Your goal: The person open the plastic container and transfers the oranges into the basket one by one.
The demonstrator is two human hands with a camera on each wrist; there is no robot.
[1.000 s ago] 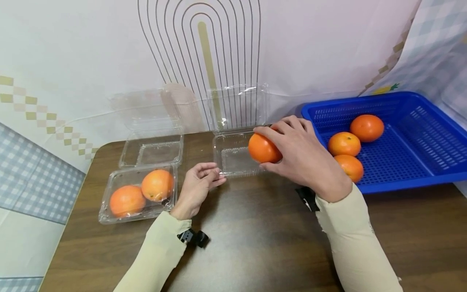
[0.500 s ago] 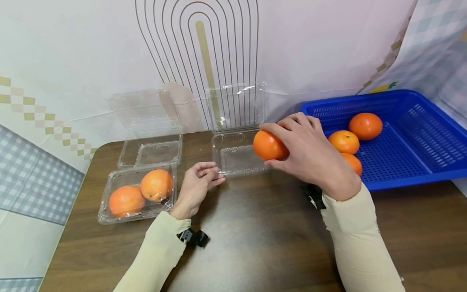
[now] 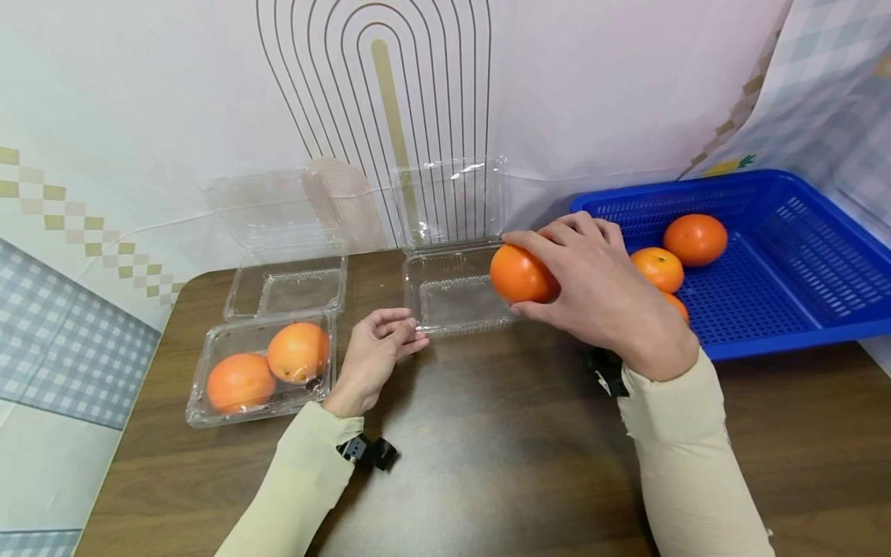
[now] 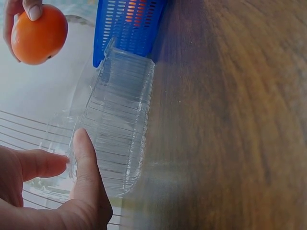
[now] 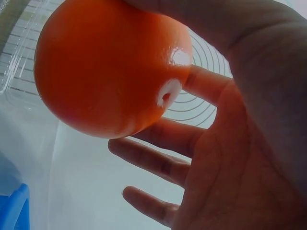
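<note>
Right hand [image 3: 599,290] holds orange [image 3: 522,275] over empty clear box [image 3: 455,298].
Left hand [image 3: 376,352] touches that box's near-left corner on the table [image 3: 487,464].

Glossy orange [image 3: 520,274] above open, empty clear clamshell box [image 3: 455,298]
</note>
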